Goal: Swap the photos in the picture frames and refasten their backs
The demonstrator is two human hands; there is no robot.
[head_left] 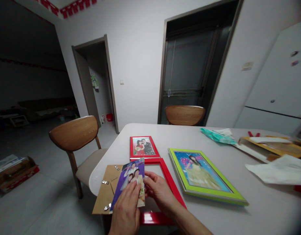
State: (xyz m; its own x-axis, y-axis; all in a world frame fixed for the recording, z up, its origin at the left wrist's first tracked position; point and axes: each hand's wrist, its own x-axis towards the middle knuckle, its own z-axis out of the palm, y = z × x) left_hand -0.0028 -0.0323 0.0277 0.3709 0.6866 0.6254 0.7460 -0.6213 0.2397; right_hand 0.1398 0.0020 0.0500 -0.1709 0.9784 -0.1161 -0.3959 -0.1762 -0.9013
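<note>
My left hand (127,209) holds a loose colour photo (129,179) of a couple by its lower part, fingers closed on it. My right hand (159,192) grips the photo's right edge, thumb and fingers pinched, and lies over an empty red frame (171,186) on the white table (226,215). A brown backing board (105,192) with metal clips lies under the photo, at the table's left edge. A small red frame (143,147) with a picture in it lies just behind. To the right lies a larger green frame (204,174) with a picture of a person in a yellow dress.
Two wooden chairs stand at the table, one (75,133) at the left and one (184,115) at the far side. At the table's right are a teal packet (217,136), a white sheet (280,169) and a yellow board (273,147). A cardboard box (13,169) sits on the floor.
</note>
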